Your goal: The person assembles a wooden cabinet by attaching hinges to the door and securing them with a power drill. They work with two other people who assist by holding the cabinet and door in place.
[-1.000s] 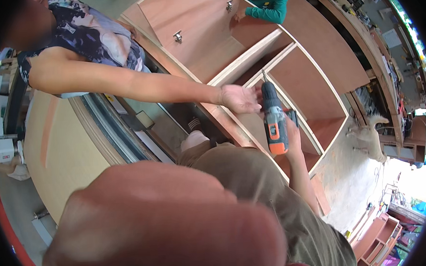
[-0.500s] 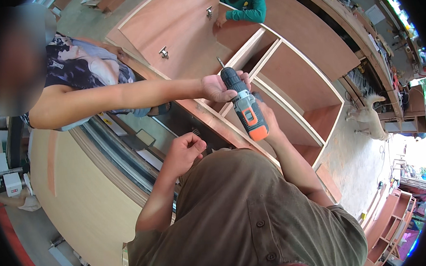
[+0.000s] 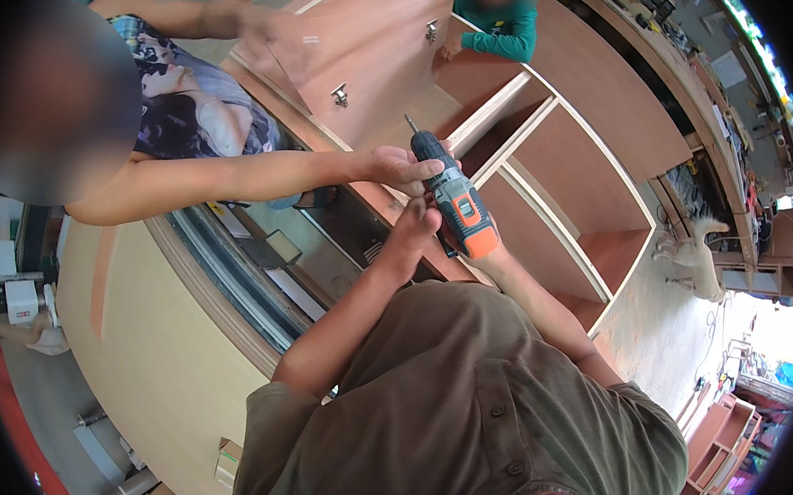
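A grey, black and orange cordless drill (image 3: 455, 194) with a bit in its chuck is held up before me, bit pointing away. My right hand (image 3: 489, 242) grips it from beneath and the right, mostly hidden behind its body. My left hand (image 3: 408, 236) has its fingers bent against the drill's left side, the fingertips partly hidden. A co-worker's hand (image 3: 401, 167) reaches in from the left and holds the front of the drill near the chuck.
Beyond the drill lies a wooden cabinet (image 3: 538, 184) with open compartments and a panel with metal hinges (image 3: 340, 95). Someone in a green sleeve (image 3: 500, 41) leans on it. A large pale board (image 3: 149, 353) is at left, a dog (image 3: 701, 261) at right, a workbench (image 3: 708, 138) beyond.
My left hand has moved up and right to the drill. The co-worker's other arm has come up over the panel, its hand blurred. The whole view has shifted slightly.
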### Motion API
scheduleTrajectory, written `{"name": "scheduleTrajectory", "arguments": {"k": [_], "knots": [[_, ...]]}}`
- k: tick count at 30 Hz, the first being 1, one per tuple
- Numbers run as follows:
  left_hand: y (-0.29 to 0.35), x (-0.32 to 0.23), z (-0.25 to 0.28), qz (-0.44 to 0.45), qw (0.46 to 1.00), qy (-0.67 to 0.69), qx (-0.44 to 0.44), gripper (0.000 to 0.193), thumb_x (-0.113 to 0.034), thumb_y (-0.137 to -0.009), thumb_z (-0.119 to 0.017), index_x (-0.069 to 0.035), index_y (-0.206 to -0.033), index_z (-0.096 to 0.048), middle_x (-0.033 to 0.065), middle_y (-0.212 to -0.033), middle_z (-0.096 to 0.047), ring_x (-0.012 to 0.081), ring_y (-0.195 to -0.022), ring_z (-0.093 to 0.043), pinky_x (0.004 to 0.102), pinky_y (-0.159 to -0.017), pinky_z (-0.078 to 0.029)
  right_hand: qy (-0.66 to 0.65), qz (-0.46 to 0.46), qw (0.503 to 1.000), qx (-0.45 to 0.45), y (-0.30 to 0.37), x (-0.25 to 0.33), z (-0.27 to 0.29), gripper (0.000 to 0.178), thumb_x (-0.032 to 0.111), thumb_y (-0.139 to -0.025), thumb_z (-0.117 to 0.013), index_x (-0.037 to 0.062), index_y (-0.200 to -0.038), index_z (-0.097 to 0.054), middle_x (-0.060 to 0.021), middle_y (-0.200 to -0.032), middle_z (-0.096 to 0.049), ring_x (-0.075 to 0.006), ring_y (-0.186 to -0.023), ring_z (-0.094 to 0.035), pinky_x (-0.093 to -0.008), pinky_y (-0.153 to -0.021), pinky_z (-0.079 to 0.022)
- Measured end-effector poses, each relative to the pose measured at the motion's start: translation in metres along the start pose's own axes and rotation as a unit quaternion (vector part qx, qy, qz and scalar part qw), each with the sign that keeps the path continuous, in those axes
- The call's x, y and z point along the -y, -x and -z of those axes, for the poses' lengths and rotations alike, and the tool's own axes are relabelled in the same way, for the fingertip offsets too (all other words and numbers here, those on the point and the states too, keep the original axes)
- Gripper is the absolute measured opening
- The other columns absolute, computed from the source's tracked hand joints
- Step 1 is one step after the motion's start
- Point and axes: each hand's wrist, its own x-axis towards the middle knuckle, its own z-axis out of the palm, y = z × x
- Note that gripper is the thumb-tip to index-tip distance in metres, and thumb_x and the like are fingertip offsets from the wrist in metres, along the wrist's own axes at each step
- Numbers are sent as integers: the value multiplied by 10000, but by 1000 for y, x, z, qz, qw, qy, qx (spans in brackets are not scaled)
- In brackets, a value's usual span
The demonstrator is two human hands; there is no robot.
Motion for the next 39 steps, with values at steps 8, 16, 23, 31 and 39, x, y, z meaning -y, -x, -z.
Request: {"name": "scheduleTrajectory", "arguments": {"k": [8, 16, 23, 31, 39], "knots": [[-26, -13, -17, 57, 994, 87, -20, 726, -464, -800, -773, -109, -1314, -403, 0, -1139, -526, 112, -1046, -550, 318, -895, -492, 27, 2, 999, 41, -17, 32, -10, 392, 179, -848, -686, 72, -1200, -550, -75, -978, -639, -197, -936, -635, -339, -747, -523], [-18, -5, 14, 74, 989, 125, -13, 665, -382, -920, -650, -90, -1421, -326, 20, -1211, -506, 118, -1127, -509, 320, -944, -458, 22, 51, 996, 65, -22, -1, -29, 458, 157, -835, -711, 75, -1243, -519, -97, -1120, -585, -183, -1027, -591, -334, -768, -511], [-12, 0, 26, 41, 987, 152, -22, 551, -337, -964, -577, -84, -1402, -356, 29, -1240, -508, 131, -1131, -509, 337, -975, -430, 28, 58, 996, 63, -23, -18, -42, 457, 154, -829, -723, 66, -1233, -527, -101, -1136, -579, -182, -1044, -579, -338, -807, -499], [-12, -4, 28, 45, 991, 122, -7, 535, -431, -976, -532, -91, -1364, -391, 26, -1250, -502, 147, -1162, -505, 364, -1024, -394, 18, 118, 989, 85, -32, -8, -33, 479, 166, -826, -731, 70, -1246, -524, -100, -1183, -559, -196, -1077, -562, -345, -835, -493], [-15, 2, 33, 70, 988, 133, -33, 488, -398, -964, -558, -125, -1342, -414, 3, -1218, -503, 131, -1149, -505, 371, -1008, -411, 28, 88, 990, 106, -40, -36, -35, 506, 180, -844, -717, 68, -1285, -494, -106, -1202, -546, -195, -1105, -552, -343, -855, -489]]}}
